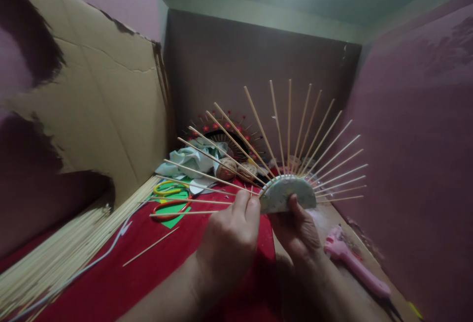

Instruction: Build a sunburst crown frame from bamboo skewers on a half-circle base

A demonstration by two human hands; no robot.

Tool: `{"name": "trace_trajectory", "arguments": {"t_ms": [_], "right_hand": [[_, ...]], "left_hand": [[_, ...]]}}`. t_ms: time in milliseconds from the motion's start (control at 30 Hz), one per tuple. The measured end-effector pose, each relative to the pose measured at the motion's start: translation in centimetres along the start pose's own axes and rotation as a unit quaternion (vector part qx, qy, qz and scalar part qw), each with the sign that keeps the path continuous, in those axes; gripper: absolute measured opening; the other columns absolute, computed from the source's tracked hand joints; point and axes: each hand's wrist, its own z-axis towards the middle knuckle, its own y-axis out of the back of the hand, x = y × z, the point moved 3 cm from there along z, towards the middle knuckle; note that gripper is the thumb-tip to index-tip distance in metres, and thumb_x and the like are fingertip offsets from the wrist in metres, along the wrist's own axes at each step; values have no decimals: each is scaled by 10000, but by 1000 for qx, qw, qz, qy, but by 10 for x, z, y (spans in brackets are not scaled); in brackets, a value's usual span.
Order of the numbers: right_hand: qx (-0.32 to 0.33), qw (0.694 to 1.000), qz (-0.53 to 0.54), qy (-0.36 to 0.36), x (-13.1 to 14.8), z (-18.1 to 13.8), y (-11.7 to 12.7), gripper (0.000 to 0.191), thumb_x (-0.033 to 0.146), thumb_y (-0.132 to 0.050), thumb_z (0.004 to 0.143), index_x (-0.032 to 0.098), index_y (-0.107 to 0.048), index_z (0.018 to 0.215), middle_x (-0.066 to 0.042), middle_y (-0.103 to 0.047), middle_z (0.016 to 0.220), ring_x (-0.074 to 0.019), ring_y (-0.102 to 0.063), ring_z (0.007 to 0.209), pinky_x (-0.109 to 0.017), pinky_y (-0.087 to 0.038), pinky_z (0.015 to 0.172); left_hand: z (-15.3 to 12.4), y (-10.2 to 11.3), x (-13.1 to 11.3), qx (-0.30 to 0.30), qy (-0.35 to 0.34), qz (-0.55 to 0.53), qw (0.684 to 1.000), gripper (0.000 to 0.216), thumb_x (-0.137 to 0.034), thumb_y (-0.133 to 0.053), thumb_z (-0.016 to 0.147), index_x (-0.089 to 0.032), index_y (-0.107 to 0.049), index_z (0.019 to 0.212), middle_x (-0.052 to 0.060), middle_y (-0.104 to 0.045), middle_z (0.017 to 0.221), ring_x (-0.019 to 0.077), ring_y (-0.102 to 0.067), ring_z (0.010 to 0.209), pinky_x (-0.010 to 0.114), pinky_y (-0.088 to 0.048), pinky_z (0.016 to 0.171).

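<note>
A pale half-round disc [277, 198] is held up in front of me, with a fan of thin wooden sticks [289, 120] spreading out from its curved edge. My right hand [301, 233] grips the disc from below, its thumb pressed on the near face. At the disc's left end my left hand [232, 228] is closed, fingers pinched together around the base of the lowest left sticks. Exactly how many sticks lie in that pinch is hidden by the fingers.
Bundled sticks [70, 258] lie at the left by a torn cardboard sheet [107, 80]. Orange-handled scissors [155, 213] and a loose stick [151, 246] rest on red cloth [121, 282]. A pink glue gun [358, 265] lies at right; a flower-decorated round frame [236, 124] stands behind.
</note>
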Motion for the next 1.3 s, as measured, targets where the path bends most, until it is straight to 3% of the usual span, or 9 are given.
{"name": "trace_trajectory", "arguments": {"t_ms": [133,600,1100,1300], "right_hand": [[11,1000,-13,7,-1,-1,-1,346,197,-853,529,203,-705,841,7,-744,892,-148,-674,849,-255,-551,823],[3,1000,14,3,2,-1,-2,364,185,-861,513,235,-712,841,20,-751,880,-168,-672,855,-411,-438,1010],[-3,1000,-11,14,0,1,0,430,210,-870,497,208,-704,894,6,-746,901,-147,-667,867,-313,-449,996],[-2,999,-33,31,0,2,3,429,187,-843,543,234,-692,942,14,-741,907,-178,-655,946,-397,-414,1037]], "left_hand": [[1,-1,1,15,1,4,1000,201,-52,-327,852,-123,-488,950,118,-615,843,184,-547,481,322,-468,381],[-1,4,-2,-44,1,-34,998,236,-52,-325,856,-101,-507,998,114,-612,833,198,-622,628,270,-459,407],[1,4,1,22,0,-13,1000,236,-40,-314,840,-127,-514,929,86,-583,770,193,-536,476,321,-447,368],[2,3,4,60,-6,-32,998,265,3,-334,771,-118,-528,905,106,-588,801,198,-575,520,314,-463,392]]}}
